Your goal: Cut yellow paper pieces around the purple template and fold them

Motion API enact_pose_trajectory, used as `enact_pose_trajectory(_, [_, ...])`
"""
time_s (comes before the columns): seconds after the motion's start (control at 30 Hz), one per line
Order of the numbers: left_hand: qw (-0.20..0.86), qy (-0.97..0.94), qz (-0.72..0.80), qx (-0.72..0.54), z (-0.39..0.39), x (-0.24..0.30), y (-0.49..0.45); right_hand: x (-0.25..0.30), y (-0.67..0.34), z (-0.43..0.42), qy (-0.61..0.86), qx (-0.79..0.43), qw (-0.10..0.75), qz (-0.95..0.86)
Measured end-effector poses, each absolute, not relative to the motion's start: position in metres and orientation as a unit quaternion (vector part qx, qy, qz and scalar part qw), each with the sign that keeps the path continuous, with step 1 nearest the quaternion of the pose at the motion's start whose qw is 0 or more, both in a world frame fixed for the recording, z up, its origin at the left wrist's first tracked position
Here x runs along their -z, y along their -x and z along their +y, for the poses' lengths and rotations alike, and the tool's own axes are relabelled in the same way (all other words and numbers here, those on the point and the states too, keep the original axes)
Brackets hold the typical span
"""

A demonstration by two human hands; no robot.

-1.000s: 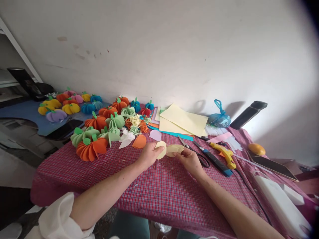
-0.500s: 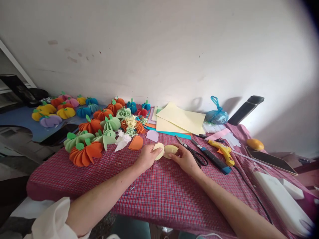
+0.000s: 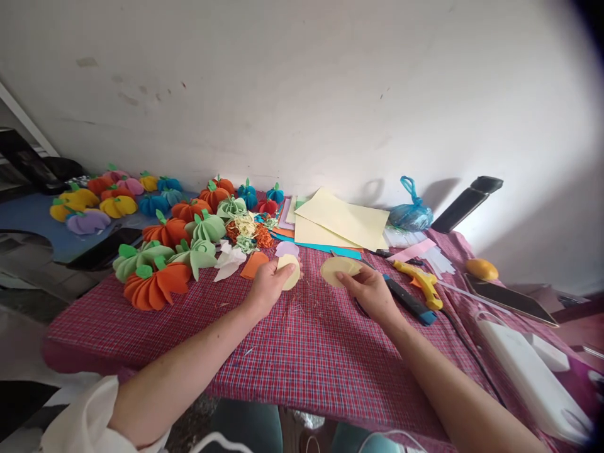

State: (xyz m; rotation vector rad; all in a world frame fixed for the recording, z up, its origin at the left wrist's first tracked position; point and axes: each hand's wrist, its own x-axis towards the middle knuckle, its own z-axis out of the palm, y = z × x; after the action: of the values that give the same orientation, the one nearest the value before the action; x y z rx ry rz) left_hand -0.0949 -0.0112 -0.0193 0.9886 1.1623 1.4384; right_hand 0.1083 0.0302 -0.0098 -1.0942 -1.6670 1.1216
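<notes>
My left hand [image 3: 270,283] pinches a pale yellow paper piece [image 3: 289,273] with a rounded edge, the thumb lying across its face. Opposite it, my right hand [image 3: 370,288] grips a pale yellow paper circle [image 3: 337,269] between thumb and fingers. A gap of red checked cloth lies between the two papers. Just beyond my left hand are an orange folded paper piece [image 3: 255,264] and a lilac paper piece [image 3: 287,249]. Scissors beside my right hand are mostly hidden behind it. A blue and black cutter [image 3: 411,302] lies to its right.
Finished paper pumpkins [image 3: 158,286] in several colours crowd the left side. Cream paper sheets [image 3: 349,217] lie at the back, near a tied blue bag [image 3: 411,214]. To the right are a yellow glue gun [image 3: 425,283] with its cord, a phone [image 3: 514,299] and a white box-like device [image 3: 528,371].
My hands have moved apart, the left hand going left and the right hand going right, each with its yellow paper. The right hand now covers most of the scissors.
</notes>
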Motion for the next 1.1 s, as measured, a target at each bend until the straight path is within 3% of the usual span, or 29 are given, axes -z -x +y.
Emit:
enact_pose_trajectory(0.13, [0.512, -0.403, 0.482, -0.586, -0.010, 0.022, 0.094, 0.027, -0.106, 0.035, 0.447, -0.396, 0.301, -0.743])
enact_pose_trajectory(0.37, [0.522, -0.397, 0.495, -0.571, -0.009, 0.022, 0.094, 0.007, -0.115, 0.029, 0.479, -0.186, 0.318, -0.797])
enact_pose_trajectory(0.5, [0.526, -0.380, 0.497, -0.576, -0.008, 0.022, 0.095, -0.006, -0.116, 0.020, 0.422, -0.067, 0.251, -0.868])
enact_pose_trajectory(0.63, [0.536, -0.359, 0.485, -0.591, -0.007, 0.024, 0.098, 0.001, -0.110, 0.016, 0.377, -0.056, 0.153, -0.912])
enact_pose_trajectory(1.1, [0.647, -0.239, 0.378, -0.618, -0.007, 0.023, 0.103, 0.006, -0.109, 0.017, 0.396, -0.094, 0.169, -0.898])
